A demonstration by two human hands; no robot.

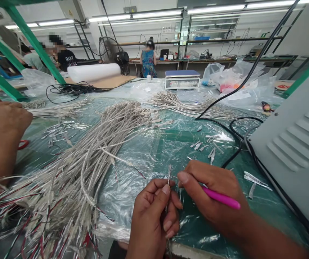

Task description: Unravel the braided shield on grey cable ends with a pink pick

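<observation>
My left hand (154,216) is closed on a thin silver braided cable (169,176), whose frayed end points up between thumb and forefinger. Just to its right, my right hand (211,194) grips a pink-handled tool (220,198) and its thumb reaches toward the cable's tip. Both hands hover near the front edge of the table over clear plastic sheeting (143,158). A large bundle of similar silver cables (89,158) with red and green inner wires lies to the left.
A grey machine housing (295,144) stands at the right with black cords (232,144) running from it. Cut foil scraps (211,144) lie about. Another person's hand (7,117) rests at the far left. A scale (182,79) and bags sit farther back.
</observation>
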